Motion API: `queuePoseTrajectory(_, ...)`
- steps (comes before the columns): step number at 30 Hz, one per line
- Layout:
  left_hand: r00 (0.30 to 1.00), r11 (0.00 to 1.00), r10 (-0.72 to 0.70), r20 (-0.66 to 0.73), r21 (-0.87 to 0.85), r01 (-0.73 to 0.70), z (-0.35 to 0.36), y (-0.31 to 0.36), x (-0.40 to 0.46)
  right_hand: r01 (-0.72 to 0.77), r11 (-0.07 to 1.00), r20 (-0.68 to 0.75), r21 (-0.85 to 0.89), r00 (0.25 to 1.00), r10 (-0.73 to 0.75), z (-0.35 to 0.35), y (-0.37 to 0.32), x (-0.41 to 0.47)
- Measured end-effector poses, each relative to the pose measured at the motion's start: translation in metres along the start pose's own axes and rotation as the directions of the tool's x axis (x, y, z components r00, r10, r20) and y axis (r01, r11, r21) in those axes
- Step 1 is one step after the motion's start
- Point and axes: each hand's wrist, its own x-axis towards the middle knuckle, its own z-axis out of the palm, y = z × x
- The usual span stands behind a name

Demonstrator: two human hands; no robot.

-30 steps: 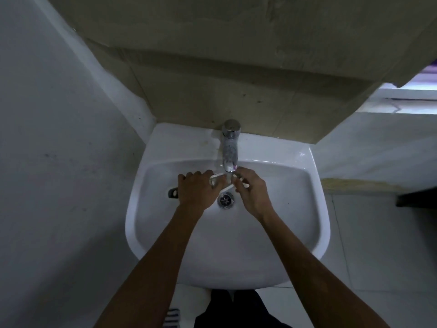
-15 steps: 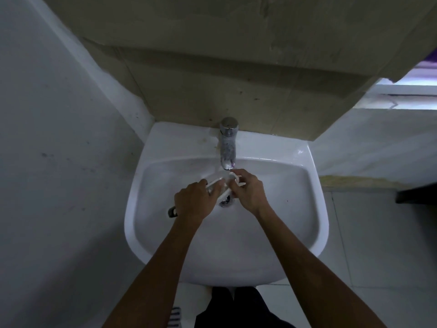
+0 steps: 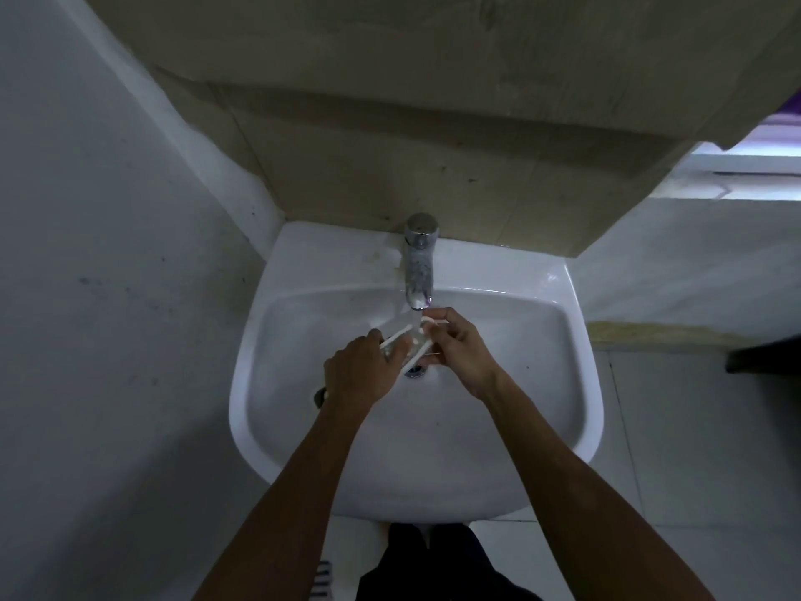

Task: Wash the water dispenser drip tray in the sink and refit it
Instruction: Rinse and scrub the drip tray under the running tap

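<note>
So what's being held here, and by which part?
Both hands grip the white tray under the tap: left hand at its left end, right hand at its right.

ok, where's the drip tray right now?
Head view, centre: the drip tray is held between left hand and right hand, under the tap, above the drain.

Seen from above, two bare forearms reach over a white ceramic wall-mounted sink [image 3: 576, 383]. The left hand [image 3: 362, 373] and right hand [image 3: 459, 349] together grip a small white plastic drip tray [image 3: 414, 355], held tilted under the chrome tap [image 3: 419, 262] and above the metal drain [image 3: 415, 371]. A dark object [image 3: 319, 396], partly hidden, sits by the left wrist.
</note>
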Motion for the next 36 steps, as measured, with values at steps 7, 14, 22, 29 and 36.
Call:
queuePoseTrajectory(7, 1.0, 1.0, 0.014, 0.015, 0.021, -0.014, -0.002, -0.001, 0.001, -0.035, 0.999, 0.012, 0.026, 0.999, 0.034, 0.001, 0.0, 0.001)
queuePoseTrajectory(14, 0.995, 0.995, 0.086, -0.043, 0.049, -0.084, -0.007, 0.0, -0.001, 0.003, 0.995, -0.094, -0.096, 0.996, -0.012, 0.01, -0.005, 0.006)
queuePoseTrajectory(22, 0.999, 1.0, 0.027, 0.026, -0.01, -0.027, 0.0, -0.003, -0.005, -0.042, 0.995, 0.115, -0.091, 0.992, 0.053, -0.002, -0.007, 0.002)
queuePoseTrajectory(29, 0.997, 0.99, 0.043, 0.057, -0.134, -0.035, 0.001, 0.001, -0.003, 0.028, 0.999, 0.098, -0.027, 0.995, -0.025, -0.009, -0.005, 0.0)
queuePoseTrajectory(36, 0.998, 0.999, 0.05, 0.046, -0.021, -0.049, -0.006, -0.002, -0.004, -0.02, 0.998, 0.067, 0.058, 0.998, 0.016, 0.0, 0.007, 0.0)
